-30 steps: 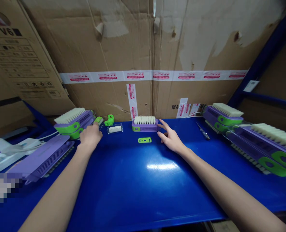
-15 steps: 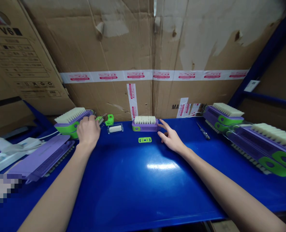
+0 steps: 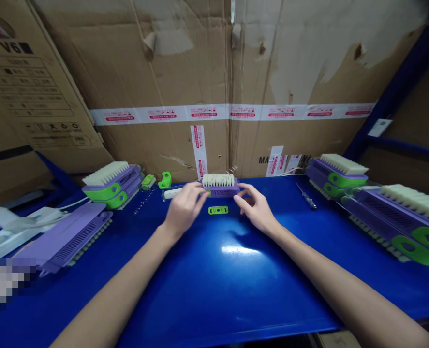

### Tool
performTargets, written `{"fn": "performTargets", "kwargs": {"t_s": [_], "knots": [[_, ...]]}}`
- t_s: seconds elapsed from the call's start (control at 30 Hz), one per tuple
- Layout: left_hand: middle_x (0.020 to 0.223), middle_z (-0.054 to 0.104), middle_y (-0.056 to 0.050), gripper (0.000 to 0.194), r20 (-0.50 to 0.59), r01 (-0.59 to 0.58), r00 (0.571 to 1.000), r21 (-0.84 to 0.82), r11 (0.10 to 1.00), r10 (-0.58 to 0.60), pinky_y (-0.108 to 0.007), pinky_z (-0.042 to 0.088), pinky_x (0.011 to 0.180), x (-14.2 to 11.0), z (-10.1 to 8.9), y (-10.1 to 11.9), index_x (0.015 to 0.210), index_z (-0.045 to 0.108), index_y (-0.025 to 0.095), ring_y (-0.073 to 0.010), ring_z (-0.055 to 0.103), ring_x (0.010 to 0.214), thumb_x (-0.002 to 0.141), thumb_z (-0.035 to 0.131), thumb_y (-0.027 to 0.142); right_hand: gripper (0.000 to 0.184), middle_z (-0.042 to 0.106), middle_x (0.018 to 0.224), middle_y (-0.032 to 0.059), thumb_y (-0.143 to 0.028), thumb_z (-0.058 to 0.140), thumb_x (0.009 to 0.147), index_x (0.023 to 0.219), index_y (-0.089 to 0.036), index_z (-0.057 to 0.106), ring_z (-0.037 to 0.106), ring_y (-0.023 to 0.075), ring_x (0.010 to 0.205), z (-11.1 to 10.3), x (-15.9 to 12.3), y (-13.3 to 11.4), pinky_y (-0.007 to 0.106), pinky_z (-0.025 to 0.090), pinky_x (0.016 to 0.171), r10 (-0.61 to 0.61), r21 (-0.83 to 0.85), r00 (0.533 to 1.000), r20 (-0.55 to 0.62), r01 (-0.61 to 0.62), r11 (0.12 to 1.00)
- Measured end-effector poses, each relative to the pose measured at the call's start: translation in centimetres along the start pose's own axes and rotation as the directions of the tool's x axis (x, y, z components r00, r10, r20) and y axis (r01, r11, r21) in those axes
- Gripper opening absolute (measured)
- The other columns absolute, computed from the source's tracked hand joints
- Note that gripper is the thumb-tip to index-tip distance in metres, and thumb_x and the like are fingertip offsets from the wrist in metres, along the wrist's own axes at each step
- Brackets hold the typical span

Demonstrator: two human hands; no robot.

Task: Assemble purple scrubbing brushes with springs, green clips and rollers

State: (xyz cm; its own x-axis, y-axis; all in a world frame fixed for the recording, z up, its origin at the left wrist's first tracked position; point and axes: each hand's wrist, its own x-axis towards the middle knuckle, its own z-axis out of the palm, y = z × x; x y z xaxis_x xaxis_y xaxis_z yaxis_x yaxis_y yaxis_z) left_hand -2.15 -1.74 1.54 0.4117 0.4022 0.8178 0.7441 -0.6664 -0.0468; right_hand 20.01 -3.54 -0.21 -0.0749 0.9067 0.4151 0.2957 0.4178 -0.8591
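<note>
Head view: the small purple brush (image 3: 219, 186) sits bristles-up at the back of the blue table (image 3: 214, 270), long axis running left-right, just before the cardboard wall (image 3: 199, 72). Bare tabletop lies in front of it. Left hand (image 3: 184, 208) touches its left end, fingers loosely curled; right hand (image 3: 257, 209) touches its right end, fingers spread. A green plate (image 3: 218, 210) lies between them.

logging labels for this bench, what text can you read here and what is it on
"V6" on the left carton; the lines under it are too small to read.
"MA", cut off by a tape strip, on the back carton.
Red print on the white tape is too blurred to read.
Tag on the blue frame: unreadable.
No text shows on the brush by the hands.
</note>
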Motion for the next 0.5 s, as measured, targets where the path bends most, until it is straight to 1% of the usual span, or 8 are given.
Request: {"fn": "performTargets", "kwargs": {"t_s": [0.03, 0.1, 0.13, 0.2, 0.27, 0.37, 0.43, 0.5], "knots": [[0.101, 0.064, -0.010, 0.010, 0.039, -0.053, 0.998, -0.048, 0.997, 0.054, -0.034, 0.051, 0.086, -0.1, 0.6, 1.0, 0.094, 0.053, 0.017, -0.0187, 0.061, 0.099, 0.091, 0.046, 0.023, 0.047, 0.061, 0.085, 0.0020, -0.046, 0.056, 0.080, 0.119, -0.019, 0.052, 0.053, 0.0084, 0.049, 0.3, -0.1, -0.3, 0.022, 0.045, 0.043, 0.059, 0.063, 0.996, 0.071, -0.064, 0.996], [0.105, 0.063, -0.011, 0.010, 0.071, -0.131, 0.988, -0.122, 0.984, 0.140, -0.034, 0.052, 0.088, -0.4, 1.6, 2.5, 0.096, 0.052, 0.016, -0.0188, 0.061, 0.102, 0.091, 0.046, 0.021, 0.050, 0.061, 0.084, 0.0017, -0.047, 0.060, 0.077, 0.118, -0.018, 0.053, 0.054, 0.0077, 0.048, 0.7, -0.3, -0.7, 0.019, 0.041, 0.038, 0.121, 0.149, 0.977, 0.173, -0.148, 0.978], [0.107, 0.063, -0.011, 0.012, 0.088, -0.150, 0.982, -0.163, 0.975, 0.166, -0.033, 0.051, 0.089, -0.4, 2.0, 3.0, 0.100, 0.051, 0.015, -0.0185, 0.061, 0.103, 0.091, 0.045, 0.021, 0.051, 0.061, 0.083, 0.0016, -0.046, 0.061, 0.076, 0.117, -0.017, 0.054, 0.054, 0.0075, 0.047, 0.9, -0.4, -0.9, 0.019, 0.040, 0.036, 0.131, 0.181, 0.971, 0.198, -0.168, 0.969], [0.111, 0.062, -0.011, 0.020, 0.112, -0.141, 0.979, -0.232, 0.962, 0.171, -0.032, 0.051, 0.091, -0.5, 2.4, 3.6, 0.110, 0.047, 0.015, -0.0180, 0.059, 0.107, 0.091, 0.045, 0.021, 0.049, 0.061, 0.073, -0.0002, -0.045, 0.062, 0.076, 0.116, -0.016, 0.057, 0.054, 0.0077, 0.046, 1.1, -0.4, -1.1, 0.018, 0.040, 0.037, 0.142, 0.248, 0.970, 0.200, -0.190, 0.950], [0.115, 0.060, -0.011, 0.029, 0.154, -0.089, 0.979, -0.265, 0.960, 0.133, -0.034, 0.050, 0.092, -0.5, 2.4, 3.7, 0.118, 0.043, 0.016, -0.0187, 0.057, 0.110, 0.090, 0.047, 0.023, 0.045, 0.060, 0.064, -0.0015, -0.045, 0.061, 0.076, 0.110, -0.015, 0.060, 0.054, 0.0085, 0.045, 1.2, -0.2, -1.2, 0.018, 0.041, 0.037, 0.176, 0.321, 0.968, 0.178, -0.227, 0.919], [0.116, 0.058, -0.013, 0.037, 0.262, 0.039, 0.965, -0.219, 0.975, 0.021, -0.040, 0.049, 0.091, -0.6, 2.3, 3.1, 0.122, 0.042, 0.016, -0.0229, 0.055, 0.111, 0.087, 0.051, 0.026, 0.040, 0.064, 0.066, 0.0014, -0.046, 0.063, 0.074, 0.100, -0.015, 0.062, 0.057, 0.0103, 0.046, 1.1, 0.0, -1.0, 0.019, 0.044, 0.036, 0.271, 0.419, 0.953, 0.135, -0.302, 0.856], [0.115, 0.060, -0.013, 0.037, 0.361, 0.120, 0.931, -0.159, 0.980, -0.056, -0.043, 0.048, 0.089, -0.7, 2.2, 2.6, 0.120, 0.045, 0.016, -0.0256, 0.055, 0.109, 0.086, 0.053, 0.027, 0.037, 0.067, 0.071, 0.0039, -0.044, 0.064, 0.075, 0.097, -0.015, 0.062, 0.060, 0.0113, 0.048, 1.0, 0.2, -0.7, 0.019, 0.045, 0.037, 0.320, 0.457, 0.940, 0.116, -0.336, 0.823], [0.111, 0.062, -0.011, 0.031, 0.463, 0.162, 0.882, -0.124, 0.979, -0.088, -0.044, 0.047, 0.088, -0.9, 2.3, 2.2, 0.114, 0.050, 0.017, -0.0260, 0.056, 0.107, 0.086, 0.052, 0.029, 0.035, 0.068, 0.075, 0.0059, -0.043, 0.063, 0.078, 0.097, -0.015, 0.062, 0.062, 0.0121, 0.050, 0.9, 0.4, -0.4, 0.020, 0.047, 0.038, 0.351, 0.483, 0.930, 0.112, -0.360, 0.798]]}}
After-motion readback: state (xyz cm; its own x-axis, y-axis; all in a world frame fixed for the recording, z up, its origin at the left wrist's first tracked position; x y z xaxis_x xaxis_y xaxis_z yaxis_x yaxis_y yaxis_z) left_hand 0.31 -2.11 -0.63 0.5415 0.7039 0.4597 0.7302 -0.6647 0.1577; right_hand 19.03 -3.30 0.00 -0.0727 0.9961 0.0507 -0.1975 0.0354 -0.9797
